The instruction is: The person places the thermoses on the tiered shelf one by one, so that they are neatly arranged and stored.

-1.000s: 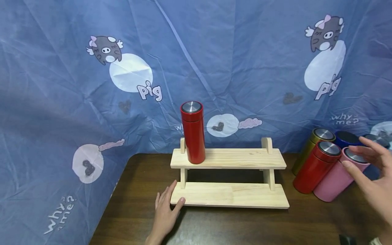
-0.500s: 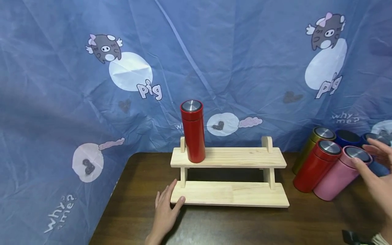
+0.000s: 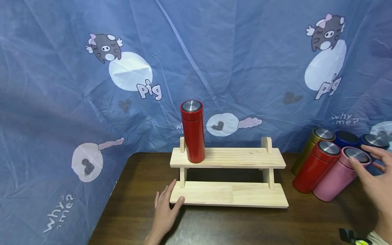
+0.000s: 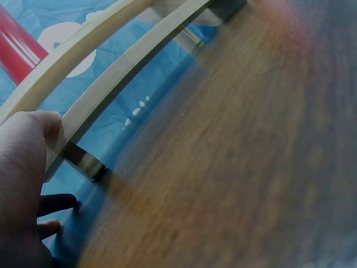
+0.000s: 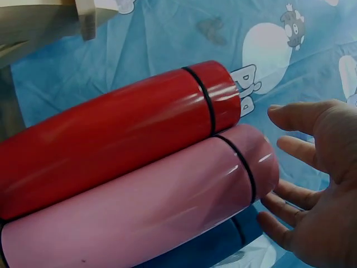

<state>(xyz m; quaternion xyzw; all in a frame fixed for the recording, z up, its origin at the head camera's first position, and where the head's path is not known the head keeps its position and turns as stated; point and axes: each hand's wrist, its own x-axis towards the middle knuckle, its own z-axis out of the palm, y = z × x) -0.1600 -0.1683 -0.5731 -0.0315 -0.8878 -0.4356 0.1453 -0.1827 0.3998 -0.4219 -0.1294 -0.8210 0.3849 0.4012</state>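
Observation:
My left hand (image 3: 165, 216) holds the left end of a two-tier wooden display shelf (image 3: 229, 194), thumb at the front edge and fingers along the side. In the left wrist view the thumb side of that hand (image 4: 25, 167) meets the lower board. A red thermos bottle (image 3: 195, 136) stands upright on the upper board's left part. At the right, my right hand (image 3: 375, 180) is spread around the lid end of a pink thermos bottle (image 3: 333, 177). The right wrist view shows the fingers (image 5: 298, 114) apart, with a gap from thumb to the pink bottle (image 5: 139, 206).
Beside the pink bottle stand another red bottle (image 3: 315, 170), a gold bottle (image 3: 306, 149), a dark blue bottle (image 3: 347, 137) and a blue bottle with a silver lid (image 3: 375, 140). A blue printed cloth (image 3: 245, 68) hangs behind the brown table (image 3: 245, 226).
My right hand has shifted slightly right, then down beside the pink bottle's lid, uncovering more of the lids. The left hand and shelf stay in place.

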